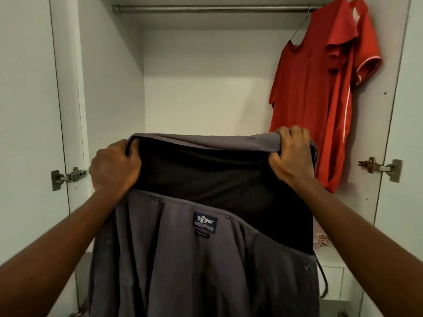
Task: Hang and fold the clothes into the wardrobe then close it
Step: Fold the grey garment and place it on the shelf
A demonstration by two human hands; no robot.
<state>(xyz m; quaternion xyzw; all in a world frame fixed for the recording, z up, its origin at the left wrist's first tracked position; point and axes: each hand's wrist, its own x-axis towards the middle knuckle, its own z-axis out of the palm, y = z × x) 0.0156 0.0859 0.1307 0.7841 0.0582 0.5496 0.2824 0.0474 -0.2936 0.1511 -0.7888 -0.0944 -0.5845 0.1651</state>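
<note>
While both fists clamp the shirt's upper edge, all its weight hangs from two small bunches of cloth. The left hand has its fingers curled tight round the left end of that edge. The right hand is curled the same way over the right end, knuckles up. Between them the grey shirt is spread open with its dark inside showing and its label facing the camera; the rest droops out of view below. It is held in front of the open wardrobe, not yet in it. Whether a hanger sits inside it I cannot tell.

If either grip loosens, that side would probably drop and the shirt slump into a heap. The right hand is just beside the red shirts on the rail, so lifting the grey one there could brush them askew or off their hanger. The dark cord trailing at the right might snag on the pink cloth behind it. A loose hem caught at a hinge would likely stop the door from closing.
</note>
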